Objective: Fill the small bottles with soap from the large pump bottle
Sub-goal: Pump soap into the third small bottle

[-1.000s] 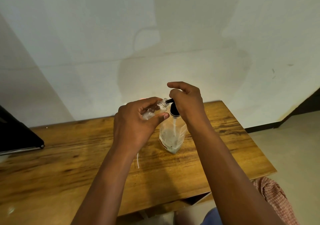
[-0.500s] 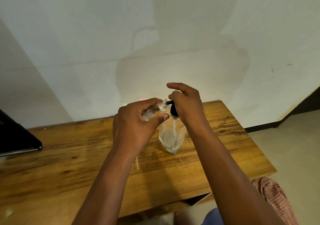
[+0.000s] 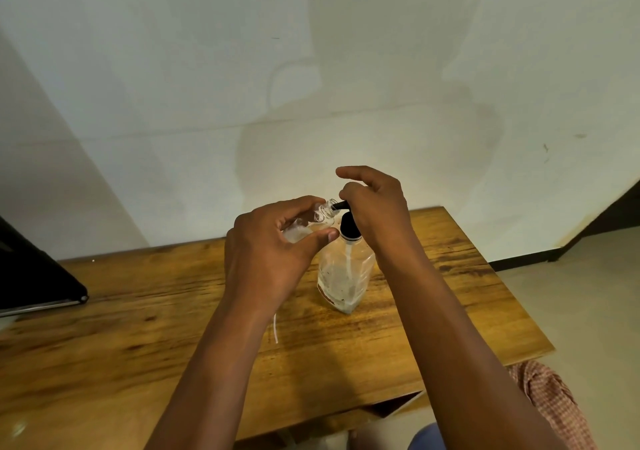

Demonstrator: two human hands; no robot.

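The left hand (image 3: 266, 255) grips a small bottle (image 3: 308, 222), fingers curled round it, its mouth at the nozzle of the pump bottle (image 3: 344, 273); the right hand (image 3: 377, 210) presses the pump, fingers curled.

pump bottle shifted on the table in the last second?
No. The pump bottle stands on the same grain patch of the table, base unmoved; the slight offset matches head-camera drift.

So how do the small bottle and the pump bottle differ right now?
The small bottle is held tilted in the left hand, off the table; the pump bottle stands upright on it. The small bottle's mouth is open; the pump bottle carries a black pump, under the right hand. The pump bottle is larger. Both are clear plastic.
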